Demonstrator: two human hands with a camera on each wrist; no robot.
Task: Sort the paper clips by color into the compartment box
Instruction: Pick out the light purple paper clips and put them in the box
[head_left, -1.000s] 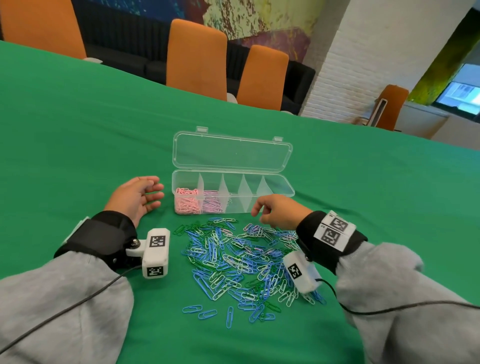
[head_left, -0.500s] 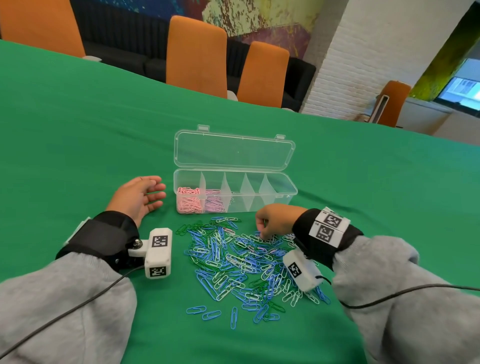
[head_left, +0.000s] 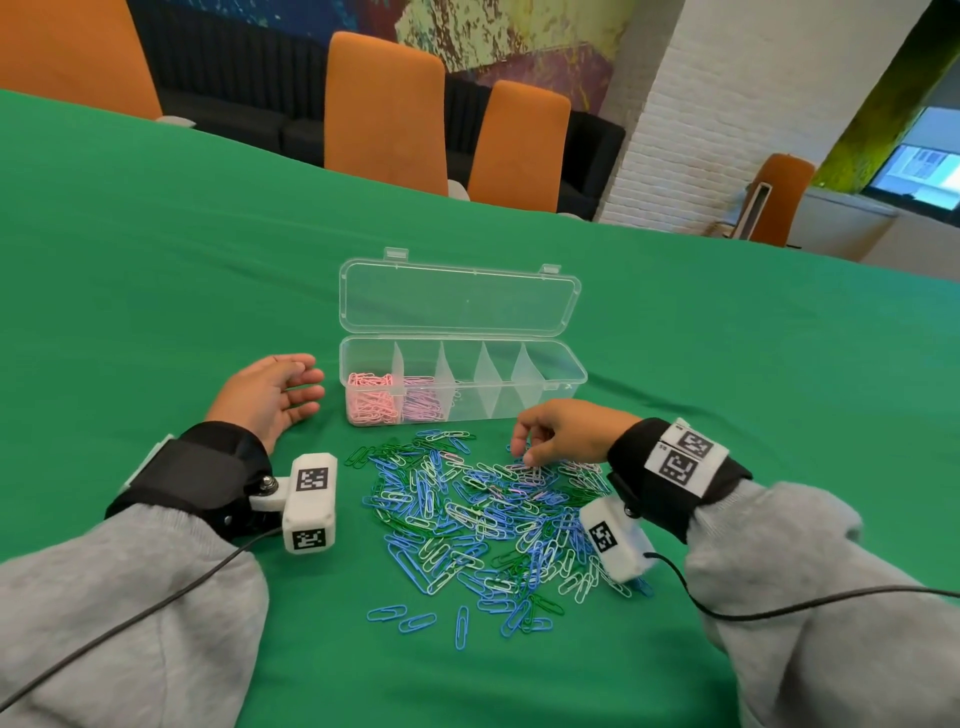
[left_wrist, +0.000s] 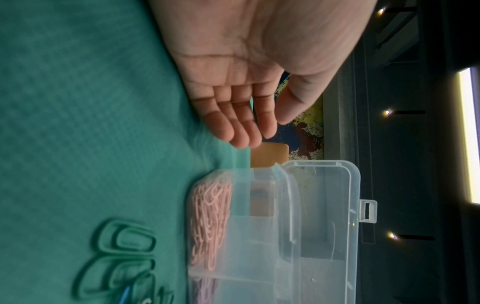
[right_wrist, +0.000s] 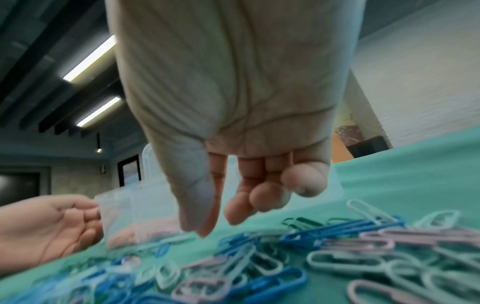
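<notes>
Hovering over the loose pile of blue, green, white and pink paper clips (head_left: 488, 514), the right hand (head_left: 563, 434) has its grip loosely spread, empty. One clear five-compartment plastic box (head_left: 462, 384) on the green counter (head_left: 156, 270) holds clips in two compartments; the left hand (head_left: 270, 395) rests relaxed beside it.

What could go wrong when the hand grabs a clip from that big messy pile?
The clips in the pile overlap, so the right hand may lift several tangled colors at once. Pale lilac clips look much like the pink ones in the box, so a mix-up is likely.
</notes>
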